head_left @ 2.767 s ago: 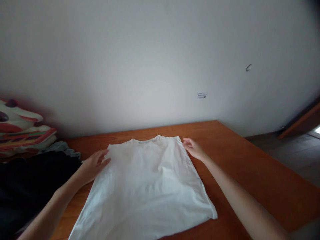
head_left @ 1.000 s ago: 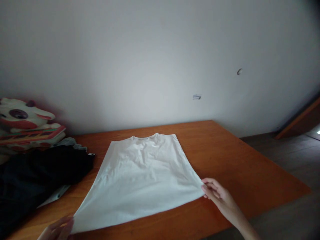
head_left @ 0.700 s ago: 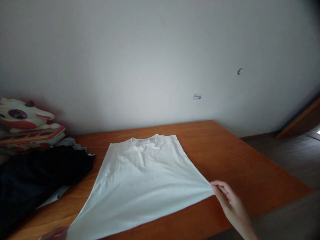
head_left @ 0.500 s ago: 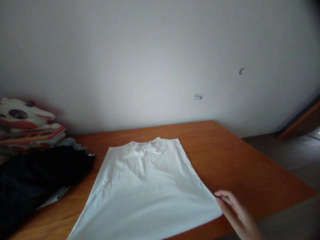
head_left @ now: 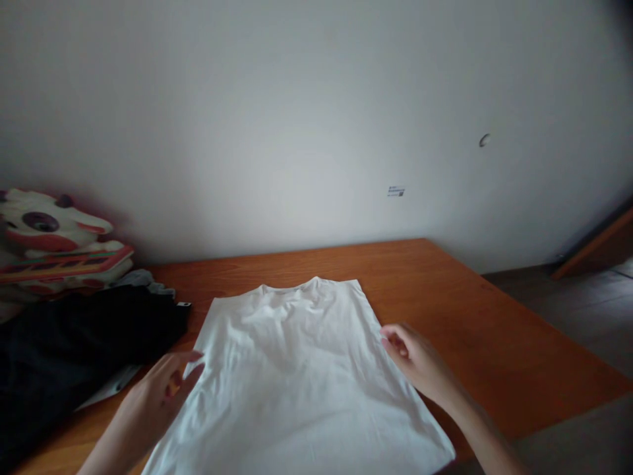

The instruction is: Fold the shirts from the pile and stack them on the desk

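A white sleeveless-looking shirt (head_left: 297, 376) lies flat with its neckline toward the wall and its lower part running out of the picture. It has soft wrinkles below the neckline. My left hand (head_left: 158, 389) is over the shirt's left edge, thumb and fingers apart. At the opposite edge is my right hand (head_left: 408, 353), its fingers loosely curved and its fingertips at the cloth's border. A small gap shows between thumb and forefinger, and I see no cloth pinched there.
The shirt rests on a brown wooden table (head_left: 475, 330) against a white wall (head_left: 297, 132). To the left lie a heap of black cloth (head_left: 99, 336) and a cow-shaped toy (head_left: 59, 231) with a keyboard. The floor (head_left: 554, 303) shows beyond the table's right edge.
My right hand has let go of the shirt's lower right corner and moved up along its right edge. My left hand has come into view at the left edge.
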### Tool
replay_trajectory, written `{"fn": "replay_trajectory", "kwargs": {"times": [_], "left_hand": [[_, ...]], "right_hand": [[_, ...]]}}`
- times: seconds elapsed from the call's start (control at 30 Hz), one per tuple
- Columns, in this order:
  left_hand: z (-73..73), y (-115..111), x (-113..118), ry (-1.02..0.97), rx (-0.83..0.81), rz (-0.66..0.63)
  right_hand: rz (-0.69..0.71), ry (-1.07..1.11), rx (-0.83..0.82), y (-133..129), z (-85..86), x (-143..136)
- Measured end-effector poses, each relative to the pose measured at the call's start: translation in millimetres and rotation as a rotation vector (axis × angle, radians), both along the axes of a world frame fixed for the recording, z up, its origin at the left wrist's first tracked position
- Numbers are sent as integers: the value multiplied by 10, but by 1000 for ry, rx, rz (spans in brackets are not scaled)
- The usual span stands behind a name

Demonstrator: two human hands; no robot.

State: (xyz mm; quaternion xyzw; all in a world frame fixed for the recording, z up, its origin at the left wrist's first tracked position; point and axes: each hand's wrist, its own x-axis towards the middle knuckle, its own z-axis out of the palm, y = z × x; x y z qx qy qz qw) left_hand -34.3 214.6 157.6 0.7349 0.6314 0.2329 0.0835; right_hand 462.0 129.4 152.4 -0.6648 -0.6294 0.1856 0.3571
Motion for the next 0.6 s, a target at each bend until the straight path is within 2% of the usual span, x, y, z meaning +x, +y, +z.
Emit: {"fn": "replay_trajectory", "kwargs": {"times": [0.03,0.13,0.23,0.3,0.43,0.6], "left_hand": [[53,195,106,-7,-18,-74],[124,840,399,47,22,-119],[64,1356,546,128,18,-100],[-5,1576,569,160,11,-74],[-114,1771,551,223,-29,-48],[-157,1743,519,251,-55,-110]], "right_hand": [[11,-59,23,222,0,-12],[-10,-271,31,855,-43,-18],[-33,-388,-20,1340,-101,-19],[-28,-422,-37,1560,-136,-20],[-31,-498,-82,1795,-215,11],[-44,-545,-117,1869,-288,87]]}}
